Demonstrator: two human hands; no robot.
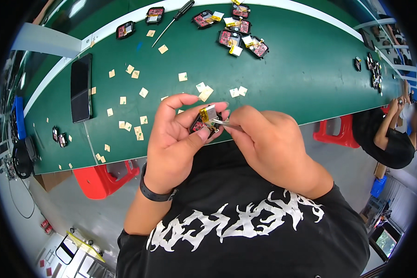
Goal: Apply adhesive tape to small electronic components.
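Observation:
Near the front edge of the green table, my left hand [173, 134] grips a small black device housing [198, 126] with a red circuit board inside, its fingers wrapped round the sides. A silver battery with yellow tape [208, 113] stands tilted up from the housing. My right hand [268, 136] pinches metal tweezers [227, 124], whose tips reach the battery's lower edge and the housing. Fingers hide part of the board. Just beyond my left fingertips lie small cream adhesive squares [206, 93].
Several similar housings [230, 38] with batteries lie at the back, beside a screwdriver [173, 22]. A black phone [81, 88] lies left among scattered adhesive squares [143, 92]. Red stools [97, 180] stand by the table's front edge. Another person [384, 134] sits at the far right.

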